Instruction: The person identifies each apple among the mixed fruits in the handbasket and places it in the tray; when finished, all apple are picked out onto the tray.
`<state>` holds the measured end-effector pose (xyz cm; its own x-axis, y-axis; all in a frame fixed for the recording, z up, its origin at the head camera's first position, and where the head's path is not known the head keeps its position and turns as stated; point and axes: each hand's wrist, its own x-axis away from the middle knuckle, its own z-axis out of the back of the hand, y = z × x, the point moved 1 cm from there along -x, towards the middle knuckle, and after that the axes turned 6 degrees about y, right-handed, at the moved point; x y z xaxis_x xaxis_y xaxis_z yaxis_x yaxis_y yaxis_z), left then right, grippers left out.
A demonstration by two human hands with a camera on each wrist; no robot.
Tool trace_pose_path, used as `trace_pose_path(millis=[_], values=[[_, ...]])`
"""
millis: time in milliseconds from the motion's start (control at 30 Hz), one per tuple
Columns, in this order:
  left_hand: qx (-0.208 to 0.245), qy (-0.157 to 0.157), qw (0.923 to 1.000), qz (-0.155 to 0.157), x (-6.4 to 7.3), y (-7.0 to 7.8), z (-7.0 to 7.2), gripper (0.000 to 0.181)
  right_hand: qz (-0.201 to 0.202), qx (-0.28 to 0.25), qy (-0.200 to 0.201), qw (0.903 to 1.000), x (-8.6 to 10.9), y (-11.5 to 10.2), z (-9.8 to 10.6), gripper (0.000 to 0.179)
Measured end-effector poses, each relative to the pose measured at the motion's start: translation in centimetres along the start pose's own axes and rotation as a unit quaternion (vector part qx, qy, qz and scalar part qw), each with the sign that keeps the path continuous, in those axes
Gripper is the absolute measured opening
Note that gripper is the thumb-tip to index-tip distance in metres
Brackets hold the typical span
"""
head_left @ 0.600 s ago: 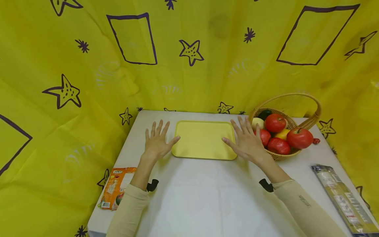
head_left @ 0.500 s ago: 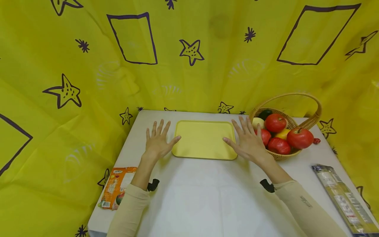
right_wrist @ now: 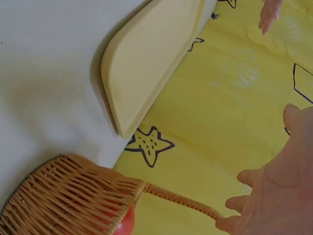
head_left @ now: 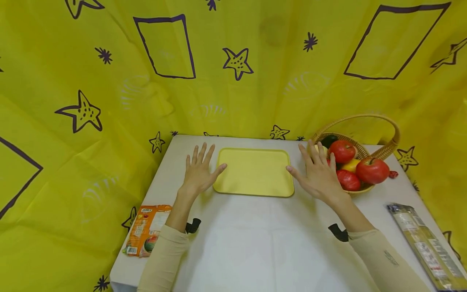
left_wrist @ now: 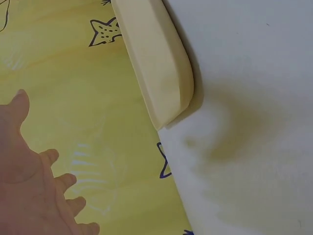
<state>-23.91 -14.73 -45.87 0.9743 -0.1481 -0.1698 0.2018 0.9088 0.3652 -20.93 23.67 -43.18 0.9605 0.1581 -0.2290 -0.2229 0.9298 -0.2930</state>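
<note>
A pale yellow rectangular tray lies on the white table. Beside its left edge my left hand is held with fingers spread, the thumb overlapping the tray's corner area in the head view. To the right of the tray, my right hand is spread the same way and partly covers a wicker basket. Red tomatoes, a yellow fruit and a dark green one fill that basket. Both wrist views show the hands raised above the table, apart from the tray and holding nothing.
An orange printed food packet lies at the table's left edge, partly behind the left forearm. On the right is a long clear-and-yellow package. A yellow patterned curtain hangs close behind the table, and the basket's tall handle arches up.
My right hand has shifted right, away from the tray and further over the basket. The left hand has moved slightly right and up. The whole head view has shifted a little.
</note>
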Motion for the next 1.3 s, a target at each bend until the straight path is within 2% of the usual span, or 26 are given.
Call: trace_pose_path(millis=[67, 167, 333, 467, 533, 633, 767, 867, 933, 1200, 1300], values=[[0.017, 0.007, 0.9998, -0.005, -0.2, 0.0, -0.1, 0.088, -0.004, -0.007, 0.005, 1.0, 0.3, 0.3, 0.4, 0.093], [0.067, 0.012, 0.9976, -0.012, -0.5, 0.0, -0.2, 0.086, -0.012, -0.019, 0.012, 0.9997, 0.6, 0.7, 1.0, 0.093], [0.172, 0.012, 0.9847, -0.025, -0.8, -0.1, -0.4, 0.085, -0.018, -0.035, 0.04, 0.9984, 1.1, 1.7, 1.8, 0.088], [0.245, 0.016, 0.969, -0.027, -1.1, -0.2, -0.8, 0.085, -0.017, -0.046, 0.061, 0.9969, 1.5, 2.8, 2.4, 0.084], [0.281, 0.018, 0.9595, -0.017, -1.3, -0.4, -1.2, 0.085, -0.022, -0.053, 0.07, 0.9959, 1.6, 3.4, 2.8, 0.083], [0.331, 0.026, 0.9431, -0.003, -1.6, -0.8, -1.9, 0.083, -0.033, -0.068, 0.083, 0.9937, 1.8, 4.2, 3.3, 0.08], [0.401, 0.025, 0.9157, 0.013, -2.1, -1.3, -2.8, 0.079, -0.048, -0.098, 0.109, 0.9881, 2.0, 5.2, 3.9, 0.077], [0.443, 0.014, 0.8961, 0.022, -2.5, -1.5, -3.3, 0.076, -0.068, -0.124, 0.127, 0.9817, 2.1, 6.0, 4.4, 0.073], [0.46, 0.007, 0.8872, 0.03, -2.6, -1.5, -3.5, 0.074, -0.09, -0.142, 0.137, 0.9762, 2.2, 6.6, 4.9, 0.071], [0.483, 0.001, 0.8726, 0.072, -2.4, -1.3, -4.2, 0.073, -0.191, -0.174, 0.198, 0.9456, 3.0, 9.3, 6.7, 0.062], [0.497, 0.003, 0.8631, 0.088, -2.4, -1.3, -4.5, 0.073, -0.234, -0.181, 0.207, 0.9324, 3.4, 10.3, 7.4, 0.062]])
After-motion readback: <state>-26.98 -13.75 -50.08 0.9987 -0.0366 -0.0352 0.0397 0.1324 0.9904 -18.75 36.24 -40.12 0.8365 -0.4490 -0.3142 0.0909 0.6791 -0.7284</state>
